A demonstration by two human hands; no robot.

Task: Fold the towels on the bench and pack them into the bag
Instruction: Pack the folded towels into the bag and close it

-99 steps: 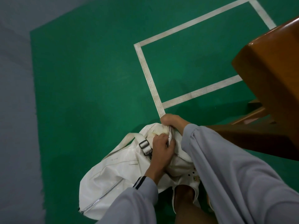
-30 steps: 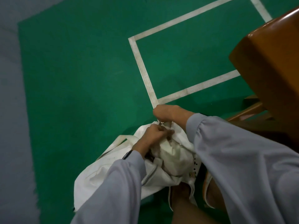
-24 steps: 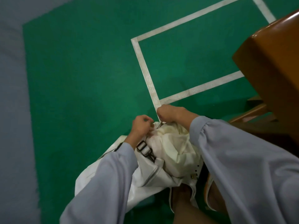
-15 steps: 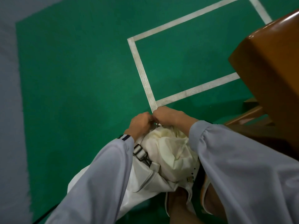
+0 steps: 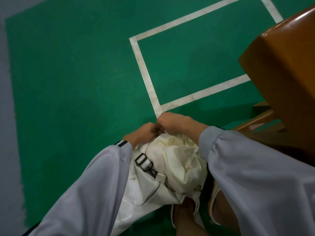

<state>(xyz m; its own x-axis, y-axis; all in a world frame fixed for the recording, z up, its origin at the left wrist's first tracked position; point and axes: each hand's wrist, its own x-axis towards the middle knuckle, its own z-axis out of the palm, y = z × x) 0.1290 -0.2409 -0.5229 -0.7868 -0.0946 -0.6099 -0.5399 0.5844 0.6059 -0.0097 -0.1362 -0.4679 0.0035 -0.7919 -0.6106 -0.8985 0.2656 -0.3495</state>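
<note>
L hand (image 5: 144, 133) moved beside R hand (image 5: 173, 123) at bag (image 5: 144, 188), green floor (image 5: 76, 82), bench (image 5: 281, 65)

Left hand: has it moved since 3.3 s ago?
Yes. The left hand went from mid-bag, below the right hand, up toward the white floor-line junction. It now grips the bag at its far end, beside the right hand.

The bench (image 5: 281, 65) is cut off by the right edge. Much of the bag (image 5: 146, 188) is covered by the left sleeve (image 5: 95, 193), and the towel (image 5: 177, 155) inside is partly hidden by the right sleeve (image 5: 255, 176). The fingertips of the left hand (image 5: 144, 133) and right hand (image 5: 175, 123) are curled out of sight; which part of the bag is pinched cannot be told.
</note>
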